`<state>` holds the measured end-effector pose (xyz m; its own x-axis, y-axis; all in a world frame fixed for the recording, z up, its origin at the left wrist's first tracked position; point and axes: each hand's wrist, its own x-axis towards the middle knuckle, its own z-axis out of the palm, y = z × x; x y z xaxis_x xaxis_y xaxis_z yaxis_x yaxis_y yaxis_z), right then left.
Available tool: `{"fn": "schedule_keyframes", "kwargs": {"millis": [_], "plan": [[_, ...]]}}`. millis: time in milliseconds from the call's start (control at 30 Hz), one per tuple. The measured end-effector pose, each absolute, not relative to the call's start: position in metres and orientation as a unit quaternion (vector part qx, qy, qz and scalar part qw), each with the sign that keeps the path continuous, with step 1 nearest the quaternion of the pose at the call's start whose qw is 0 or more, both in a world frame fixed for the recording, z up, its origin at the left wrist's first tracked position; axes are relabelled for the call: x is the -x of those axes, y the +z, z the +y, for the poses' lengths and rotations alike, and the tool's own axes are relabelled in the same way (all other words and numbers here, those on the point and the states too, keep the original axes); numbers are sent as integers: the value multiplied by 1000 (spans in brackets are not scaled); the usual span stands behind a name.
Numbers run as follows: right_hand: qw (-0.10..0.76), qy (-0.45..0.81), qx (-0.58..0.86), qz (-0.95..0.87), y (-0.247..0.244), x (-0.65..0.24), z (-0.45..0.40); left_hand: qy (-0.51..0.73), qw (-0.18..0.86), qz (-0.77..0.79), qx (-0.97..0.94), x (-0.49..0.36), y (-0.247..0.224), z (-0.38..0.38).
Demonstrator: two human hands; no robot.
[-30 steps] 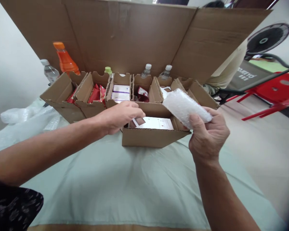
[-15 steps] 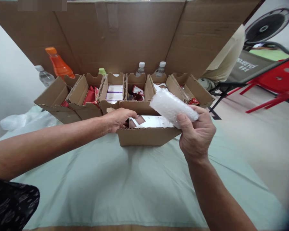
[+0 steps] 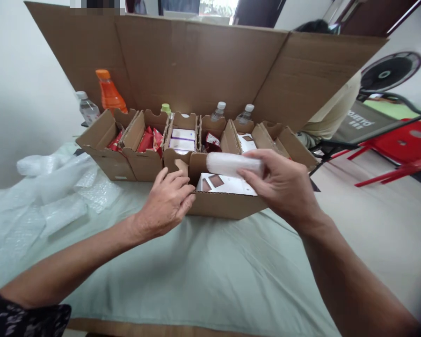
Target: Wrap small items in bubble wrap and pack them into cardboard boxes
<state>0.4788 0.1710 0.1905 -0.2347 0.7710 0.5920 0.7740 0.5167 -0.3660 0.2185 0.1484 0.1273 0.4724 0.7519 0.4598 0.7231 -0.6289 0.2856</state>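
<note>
Above the near box [image 3: 224,206], the right hand [image 3: 284,185] clasps bubble wrap [image 3: 224,164]: keep it level, left hand [image 3: 168,199], fingers loosely apart, steadying the left end.

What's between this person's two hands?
In the head view, between left hand and right hand: a cardboard box holding a white carton, plus the white bundle the right hand holds.

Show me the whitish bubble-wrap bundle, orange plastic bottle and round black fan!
Whitish bubble-wrap bundle [image 3: 227,164]: head view, middle.
Orange plastic bottle [image 3: 112,97]: head view, body.
Round black fan [image 3: 392,71]: head view, grille.
</note>
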Motion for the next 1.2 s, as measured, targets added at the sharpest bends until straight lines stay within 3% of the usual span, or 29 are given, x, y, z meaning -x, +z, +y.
{"fn": "schedule_keyframes", "kwargs": {"millis": [233, 500, 700, 933, 1067, 1200], "plan": [[90, -189, 345, -915, 201, -431, 208, 357, 6, 442, -823, -221, 104, 153], [-47, -160, 205, -964, 205, -403, 228, 363, 8, 442, -820, -222, 98, 156], [-58, -78, 199, -975, 211, -406, 236, 356, 11, 447, -820, -221, 98, 156], [38, 22, 219, -975, 197, -399, 242, 349, 31, 451, -821, -220, 100, 156], [-9, 90, 235, -968, 189, -399, 244, 350, 27, 450, -821, -221, 99, 156], [-45, 45, 350, -935, 194, -402, 239, 344, 15, 454, -822, -221, 98, 157]]}}
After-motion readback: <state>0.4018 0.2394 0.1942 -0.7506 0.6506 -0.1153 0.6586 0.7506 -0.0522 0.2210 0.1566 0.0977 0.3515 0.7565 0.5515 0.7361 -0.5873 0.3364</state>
